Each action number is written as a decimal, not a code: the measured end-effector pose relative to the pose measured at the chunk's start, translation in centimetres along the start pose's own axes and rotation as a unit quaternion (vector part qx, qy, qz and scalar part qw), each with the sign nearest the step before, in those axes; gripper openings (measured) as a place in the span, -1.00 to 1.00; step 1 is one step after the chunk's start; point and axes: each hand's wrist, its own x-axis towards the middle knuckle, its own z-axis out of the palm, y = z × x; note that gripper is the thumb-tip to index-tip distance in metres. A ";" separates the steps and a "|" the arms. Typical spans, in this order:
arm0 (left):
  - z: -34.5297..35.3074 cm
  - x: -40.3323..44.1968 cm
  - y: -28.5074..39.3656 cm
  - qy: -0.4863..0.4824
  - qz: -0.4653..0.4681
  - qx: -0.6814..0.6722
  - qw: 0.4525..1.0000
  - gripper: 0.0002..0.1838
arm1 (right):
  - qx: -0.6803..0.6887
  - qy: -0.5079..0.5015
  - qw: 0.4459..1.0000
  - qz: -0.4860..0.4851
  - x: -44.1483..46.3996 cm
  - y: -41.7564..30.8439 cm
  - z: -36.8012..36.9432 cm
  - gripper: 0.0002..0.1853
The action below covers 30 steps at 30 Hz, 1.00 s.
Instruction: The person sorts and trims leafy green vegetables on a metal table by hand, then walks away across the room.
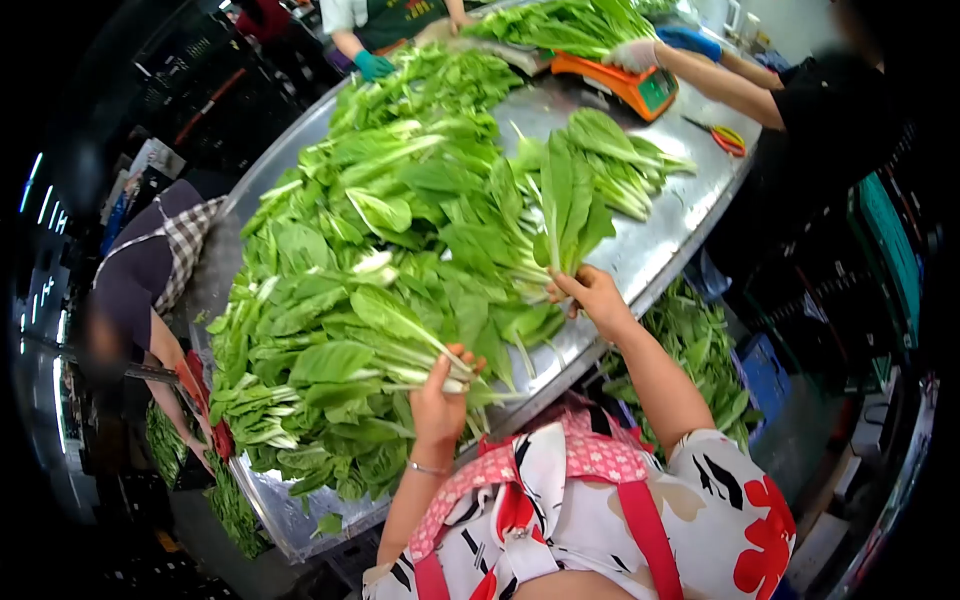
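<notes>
My left hand (443,397) is closed around the pale stems of some leafy greens (395,318), their leaves pointing away to the upper left over the pile. Fingers of my right hand (590,300) pinch the stem ends of another leafy green (568,200), which stands up with its leaves spread toward the far side. Between and beyond both hands lies a big heap of loose greens (320,250) on the metal table (690,205). A separate bunch of greens (625,165) rests on bare metal just past my right hand.
An orange scale (625,85) loaded with greens stands at the far side, by a co-worker's gloved hand (632,56). Scissors (728,138) lie near the right edge. Co-workers stand at the left and far sides. A crate of greens (700,350) sits below the table's right edge.
</notes>
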 end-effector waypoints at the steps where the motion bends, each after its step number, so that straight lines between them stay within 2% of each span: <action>1: 0.3 0.0 0.0 0.014 -0.011 -0.009 1.000 -0.76 | -0.001 0.005 1.000 0.003 -0.2 0.2 0.3 -0.68; 4: 0.5 0.4 -0.2 0.006 -0.004 -0.036 0.999 -0.78 | 0.070 -0.024 0.997 0.020 -0.3 0.7 1.1 -0.71; 6: 0.4 0.7 -0.6 -0.002 0.001 -0.034 0.999 -0.81 | 0.037 -0.049 0.998 -0.019 -0.6 1.4 1.6 -0.79; 8: 0.4 1.0 -0.9 -0.021 0.016 -0.025 0.999 -0.84 | 0.029 -0.043 0.998 -0.025 -1.0 1.8 2.0 -0.77; 10: 0.9 0.9 -1.5 -0.010 0.024 -0.031 0.999 -0.81 | -0.048 -0.033 0.998 -0.037 -1.1 1.9 2.3 -0.75; 11: 1.1 0.8 -1.5 -0.001 -0.021 0.006 1.000 -0.81 | -0.020 0.016 0.999 -0.042 -1.3 1.8 3.2 -0.74; 12: 1.6 1.4 -1.4 0.002 -0.057 0.042 0.997 -0.81 | -0.065 0.013 0.997 -0.051 -0.4 3.7 2.9 -0.75; 13: 2.4 1.5 -1.8 0.005 -0.043 0.039 0.998 -0.83 | -0.031 0.002 0.998 -0.051 -0.7 3.3 3.2 -0.74; 16: 4.0 2.0 -2.5 0.014 0.003 0.023 1.000 -0.74 | 0.007 -0.003 0.998 -0.062 -1.5 2.2 4.2 -0.72; 19: 3.6 2.2 -3.0 0.043 -0.019 0.039 0.998 -0.69 | 0.001 -0.016 0.998 -0.065 -2.1 1.6 5.2 -0.73; 20: 2.8 2.4 -3.2 0.002 -0.037 0.035 0.999 -0.68 | 0.001 -0.032 0.996 -0.082 -2.8 1.5 5.6 -0.73; 22: 2.3 2.4 -3.8 0.062 -0.020 0.070 0.995 -0.70 | -0.106 -0.024 0.986 -0.124 -3.6 0.9 6.3 -0.76; 25: 2.7 2.5 -3.4 0.085 0.030 0.034 0.995 -0.73 | -0.168 -0.021 0.974 -0.149 -3.3 1.2 6.8 -0.82; 26: 2.0 2.4 -3.3 0.091 0.026 0.031 0.995 -0.73 | -0.231 0.019 0.929 -0.290 -3.1 1.3 7.0 -0.84; 27: 0.8 2.3 -3.1 0.070 -0.005 0.035 0.997 -0.72 | -0.289 0.057 0.858 -0.420 -3.3 1.6 7.0 -0.85; 28: 0.8 2.3 -2.5 0.047 -0.034 0.038 0.998 -0.71 | -0.292 0.053 0.861 -0.414 -3.9 1.9 7.1 -0.85; 30: 1.1 2.5 -1.7 0.036 -0.046 -0.013 0.998 -0.72 | -0.303 -0.043 0.818 -0.487 -4.2 1.6 7.7 -0.81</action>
